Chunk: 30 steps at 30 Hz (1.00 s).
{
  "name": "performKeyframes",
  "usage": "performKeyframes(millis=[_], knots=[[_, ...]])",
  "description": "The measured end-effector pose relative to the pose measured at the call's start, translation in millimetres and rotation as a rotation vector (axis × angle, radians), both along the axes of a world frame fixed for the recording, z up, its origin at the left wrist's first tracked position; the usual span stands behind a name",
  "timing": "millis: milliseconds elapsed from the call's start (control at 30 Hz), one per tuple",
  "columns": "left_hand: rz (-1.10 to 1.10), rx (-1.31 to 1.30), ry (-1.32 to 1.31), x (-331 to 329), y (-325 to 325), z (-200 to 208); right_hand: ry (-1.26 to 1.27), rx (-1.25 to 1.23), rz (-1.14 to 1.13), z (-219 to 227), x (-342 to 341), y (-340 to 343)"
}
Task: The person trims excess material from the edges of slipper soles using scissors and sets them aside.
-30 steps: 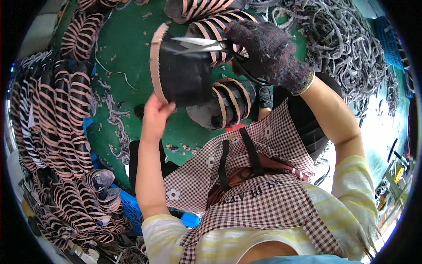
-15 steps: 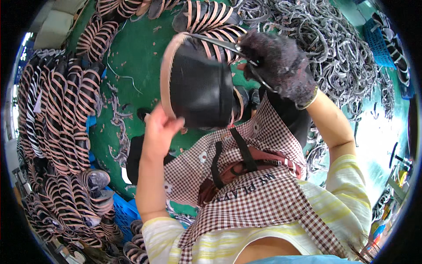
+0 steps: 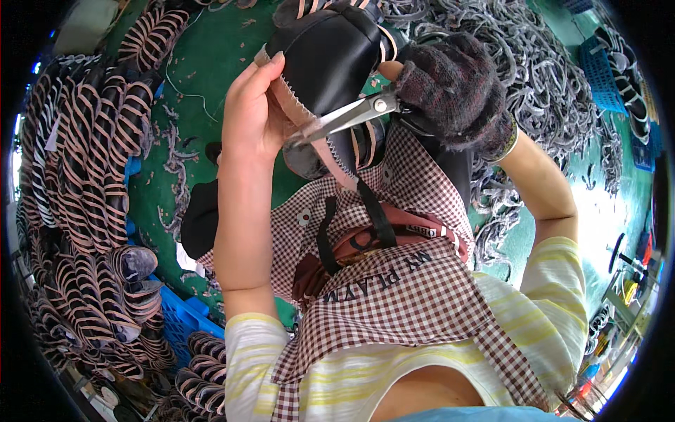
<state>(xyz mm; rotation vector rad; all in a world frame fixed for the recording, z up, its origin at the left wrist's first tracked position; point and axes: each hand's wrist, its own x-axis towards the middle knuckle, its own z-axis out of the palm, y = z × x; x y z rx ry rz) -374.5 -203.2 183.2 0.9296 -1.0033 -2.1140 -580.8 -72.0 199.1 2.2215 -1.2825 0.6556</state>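
My bare left hand (image 3: 247, 109) grips a black leather shoe upper (image 3: 327, 56) by its edge, thumb on top. Along that edge runs a tan trim strip (image 3: 290, 102) with a zigzag cut side. Its near end hangs down above my apron. In my right hand (image 3: 453, 95), which wears a dark knitted glove, is a pair of metal scissors (image 3: 351, 114). The blades point left and lie across the strip just below my left fingers. Whether they are fully closed is hard to see.
Stacks of black uppers with tan edges (image 3: 91, 169) fill the left side. A large heap of grey scrap strips (image 3: 548, 91) lies on the green floor (image 3: 211, 56) at the far right. Blue crates (image 3: 176, 320) stand at near left, another blue crate (image 3: 601, 74) at far right.
The upper has been turned and moved away from me. The scissors have come nearer, from the upper's far edge to the strip by my left hand. Part of the strip now hangs down.
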Motion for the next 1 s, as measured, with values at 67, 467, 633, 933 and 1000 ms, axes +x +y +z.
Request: performKeyframes(millis=[67,467,633,933,1000], knots=[[0.05,0.083,0.037,-5.4,1.9,-2.5,-0.062,0.127,-0.03,2.6,-4.7,9.2],[-0.078,-1.542,-0.347,-56.6,58.2,-14.4,-0.684,0.281,-0.495,-15.9,-22.6,43.8],[-0.051,-1.717,-0.363,-71.3,32.1,-27.6,-0.562,0.279,-0.383,-22.3,-48.1,53.1],[-0.659,-1.426,-0.518,-76.9,24.1,-44.9,-0.911,0.619,-0.283,-106.7,-94.7,59.6],[-0.592,-1.625,-0.481,-59.8,17.6,-50.6,-1.097,0.709,-0.291,-106.8,-88.2,62.3]])
